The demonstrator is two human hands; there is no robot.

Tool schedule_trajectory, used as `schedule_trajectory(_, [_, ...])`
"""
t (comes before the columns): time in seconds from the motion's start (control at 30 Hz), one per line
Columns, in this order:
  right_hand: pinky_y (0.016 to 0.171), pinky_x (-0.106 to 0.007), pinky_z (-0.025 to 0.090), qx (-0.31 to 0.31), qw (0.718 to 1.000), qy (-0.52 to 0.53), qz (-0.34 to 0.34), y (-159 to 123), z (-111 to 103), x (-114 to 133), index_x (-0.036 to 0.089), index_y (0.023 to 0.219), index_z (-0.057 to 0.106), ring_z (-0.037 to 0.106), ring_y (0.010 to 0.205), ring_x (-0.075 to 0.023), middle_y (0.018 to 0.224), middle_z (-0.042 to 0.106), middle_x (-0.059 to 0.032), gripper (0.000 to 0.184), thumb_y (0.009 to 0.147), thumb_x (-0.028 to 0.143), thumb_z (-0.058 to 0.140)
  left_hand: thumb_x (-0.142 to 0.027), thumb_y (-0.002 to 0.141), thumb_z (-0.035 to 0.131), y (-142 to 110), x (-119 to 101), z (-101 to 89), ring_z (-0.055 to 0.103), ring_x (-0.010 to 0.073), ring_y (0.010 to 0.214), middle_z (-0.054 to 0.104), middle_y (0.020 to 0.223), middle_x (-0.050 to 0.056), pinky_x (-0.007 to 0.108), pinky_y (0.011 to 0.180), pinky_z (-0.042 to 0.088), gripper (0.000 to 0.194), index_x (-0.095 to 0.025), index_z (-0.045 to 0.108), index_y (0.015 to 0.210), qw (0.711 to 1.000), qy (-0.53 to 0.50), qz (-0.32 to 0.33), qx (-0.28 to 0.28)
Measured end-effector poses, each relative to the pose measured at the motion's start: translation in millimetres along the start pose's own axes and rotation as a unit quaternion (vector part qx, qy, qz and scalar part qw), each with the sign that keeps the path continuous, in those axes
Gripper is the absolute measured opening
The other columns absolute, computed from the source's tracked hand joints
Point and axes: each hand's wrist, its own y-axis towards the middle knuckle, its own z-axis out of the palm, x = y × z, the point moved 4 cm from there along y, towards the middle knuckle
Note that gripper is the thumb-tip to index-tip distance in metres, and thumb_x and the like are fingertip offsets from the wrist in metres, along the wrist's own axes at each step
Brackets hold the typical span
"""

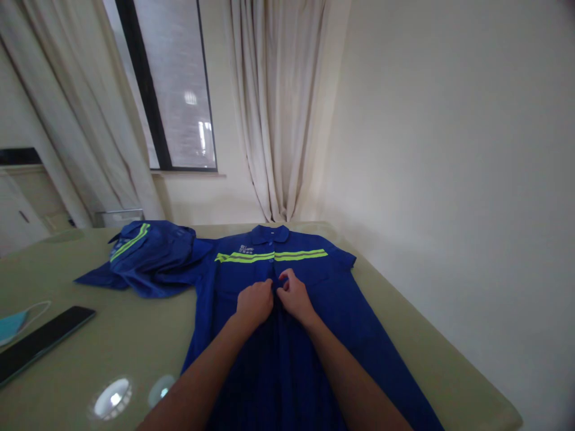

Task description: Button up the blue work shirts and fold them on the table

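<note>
On the table (148, 335), from the left, I see a phone (44, 342), then crumpled blue clothing (155, 257). The left hand (256, 302) is closed on the middle front of a blue shirt (335, 299), spread flat there; just beside, the right hand (295, 297) has bent fingers; whether they grip, I cannot tell.

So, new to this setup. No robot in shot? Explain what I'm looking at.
Right, no machine: just a person's bare left hand and right hand. The single picture comes from a camera worn on their head, looking forward and down. On the table a blue shirt lies spread out; both hands are at its front strip, but the exact grip is too small to tell. Leftward lie a bunched blue garment, a phone-like device and a face mask.
</note>
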Motion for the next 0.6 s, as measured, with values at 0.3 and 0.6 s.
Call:
schedule_trajectory(0.3, [0.064,-0.023,0.040,-0.014,0.999,-0.017,0.032,3,-6,-8,0.021,0.084,0.067,0.060,0.067,-0.0145,0.069,0.064,0.0032,0.017,0.076,0.009,0.057,-0.023,0.092,0.059,14,24,29.8,0.063,0.0219,0.102,0.068,0.105,0.006,0.032,0.087,0.045,0.010,-0.021,0.065,0.100,0.987,-0.142,0.022,-0.069])
schedule_trajectory(0.6, [0.065,-0.025,0.043,-0.027,0.998,-0.041,0.035,3,-4,-6,0.017,0.080,0.074,0.065,0.071,-0.0175,0.076,0.072,-0.0042,0.008,0.075,0.017,0.067,-0.016,0.087,0.066,20,33,33.3,0.066,0.0167,0.080,0.075,0.089,0.000,0.027,0.073,0.044,0.010,-0.022,0.070,0.093,0.957,-0.284,0.001,-0.052])
